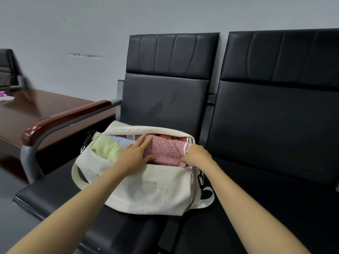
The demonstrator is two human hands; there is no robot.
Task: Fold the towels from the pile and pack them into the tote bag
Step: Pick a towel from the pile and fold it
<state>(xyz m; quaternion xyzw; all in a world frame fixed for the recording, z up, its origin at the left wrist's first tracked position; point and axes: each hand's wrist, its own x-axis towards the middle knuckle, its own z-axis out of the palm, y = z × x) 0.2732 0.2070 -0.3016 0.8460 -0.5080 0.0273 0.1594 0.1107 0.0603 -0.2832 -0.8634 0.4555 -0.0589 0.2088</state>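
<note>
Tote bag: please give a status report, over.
Left-hand grip flat, pressing pink towel. Right-hand grip pinches its end. Tote bag unzipped, looks full. Nothing blocks the opening.

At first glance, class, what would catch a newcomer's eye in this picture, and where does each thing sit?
A cream bag lies open on the black seat, stuffed with towels. Both hands are on the pink towel in its middle: the left hand presses flat on it, and the right hand grips its right end. A green towel sits at the bag's left end.
</note>
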